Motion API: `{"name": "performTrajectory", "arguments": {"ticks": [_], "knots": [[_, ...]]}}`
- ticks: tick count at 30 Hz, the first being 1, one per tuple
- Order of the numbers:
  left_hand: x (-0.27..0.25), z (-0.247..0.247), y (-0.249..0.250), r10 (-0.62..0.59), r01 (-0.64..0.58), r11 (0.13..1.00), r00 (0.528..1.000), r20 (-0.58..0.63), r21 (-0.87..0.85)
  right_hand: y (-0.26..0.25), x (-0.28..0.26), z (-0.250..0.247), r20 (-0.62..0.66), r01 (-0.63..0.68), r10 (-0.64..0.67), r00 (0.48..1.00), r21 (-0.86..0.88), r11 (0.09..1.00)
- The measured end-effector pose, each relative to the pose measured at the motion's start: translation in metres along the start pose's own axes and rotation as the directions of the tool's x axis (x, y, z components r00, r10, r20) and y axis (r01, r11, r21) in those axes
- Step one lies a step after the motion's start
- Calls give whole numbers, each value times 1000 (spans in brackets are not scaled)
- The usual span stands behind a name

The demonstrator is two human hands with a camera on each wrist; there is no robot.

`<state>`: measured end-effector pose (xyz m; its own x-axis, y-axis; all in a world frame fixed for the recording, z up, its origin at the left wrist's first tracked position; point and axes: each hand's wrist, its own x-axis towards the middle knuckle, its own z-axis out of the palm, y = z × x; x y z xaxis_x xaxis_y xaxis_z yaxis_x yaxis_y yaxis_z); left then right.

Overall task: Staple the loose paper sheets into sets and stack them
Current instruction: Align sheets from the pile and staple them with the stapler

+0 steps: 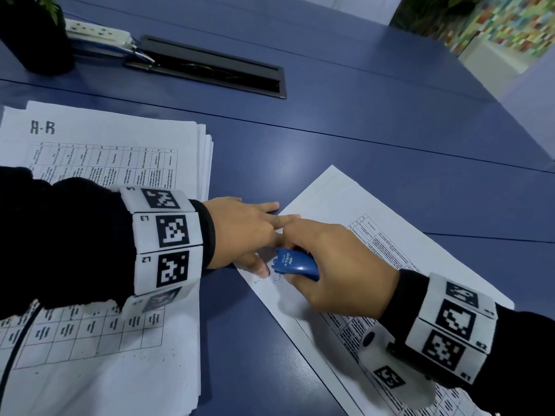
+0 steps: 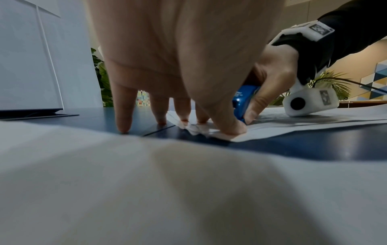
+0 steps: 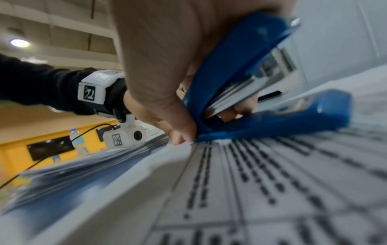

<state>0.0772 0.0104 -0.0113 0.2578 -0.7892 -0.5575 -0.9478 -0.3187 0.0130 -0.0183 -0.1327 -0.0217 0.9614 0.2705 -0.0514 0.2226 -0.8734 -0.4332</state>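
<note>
A blue stapler [image 1: 297, 263] sits on the near-left corner of a printed paper set [image 1: 375, 244] lying slantwise on the blue table. My right hand [image 1: 333, 265] grips the stapler [image 3: 261, 92], whose mouth stands apart in the right wrist view. My left hand [image 1: 246, 232] has its fingers spread and straight, pressing the set's corner [image 2: 209, 131] and the table beside the stapler [image 2: 244, 101]. A thick stack of printed sheets [image 1: 99, 163] lies to the left under my left forearm.
A black cable tray [image 1: 210, 67] is sunk into the blue table [image 1: 390, 115] at the back. A dark plant pot [image 1: 33, 40] and a white power strip [image 1: 96, 33] stand at the far left.
</note>
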Motion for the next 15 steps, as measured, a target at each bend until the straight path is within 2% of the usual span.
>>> {"name": "performTrajectory", "arguments": {"ticks": [6,15], "knots": [[-2,-4,2,-10,10,999,1000,6,-40,-2,-2,0,7,131,-131,991,-49,990],[0,-6,2,-8,10,999,999,45,-44,-6,-3,0,54,213,-206,977,-211,954]]}}
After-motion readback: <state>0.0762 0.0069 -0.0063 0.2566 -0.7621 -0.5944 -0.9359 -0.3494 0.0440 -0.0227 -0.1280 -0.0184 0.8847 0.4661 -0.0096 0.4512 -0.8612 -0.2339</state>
